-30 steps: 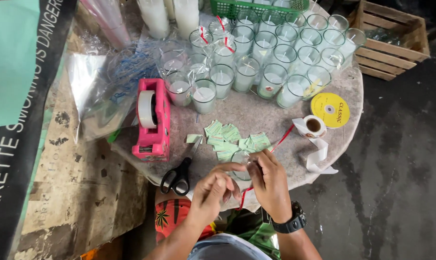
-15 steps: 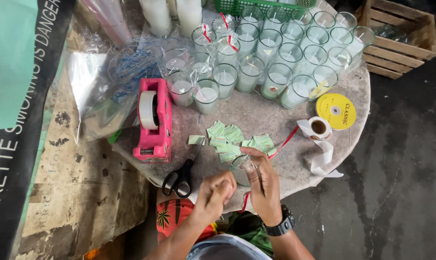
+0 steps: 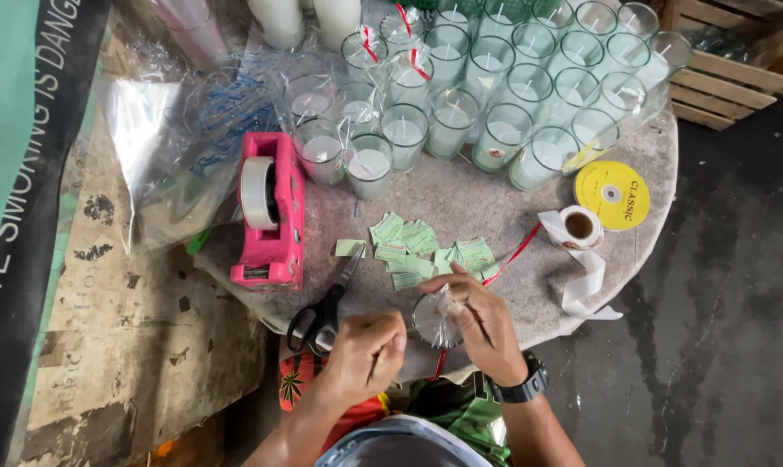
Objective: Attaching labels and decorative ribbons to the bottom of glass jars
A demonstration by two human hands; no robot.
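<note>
- Two hands work close together at the near edge of the round table: the right hand has its fingers pinched on the gathered clear wrap at the top of a small wrapped glass candle, which sits at the table's near rim, just below the scatter of green paper tags.
- Beside it, the left hand is curled into a loose fist, close to the candle but apart from it (whether it grips a ribbon end or anything else, I cannot tell).
- To do this well, I would judge that the pinch should stay tight and centred over the wick so the wrap bunches evenly, with the glass kept upright on the table rather than lifted.
- A red ribbon runs from the candle's side up toward the white tape roll.
- Black scissors lie just left of the hands, blades pointing at the tags.
- A pink tape dispenser stands further left, near clear plastic bags.
- Rows of glass candles fill the far half of the table; a few at the left are already wrapped and tied in red.
- A yellow ribbon spool lies flat at the right edge.
- The table has a grey, mottled, rough top; below are a dark stained concrete floor, worn cardboard on the left, and a wooden crate at upper right.
</note>
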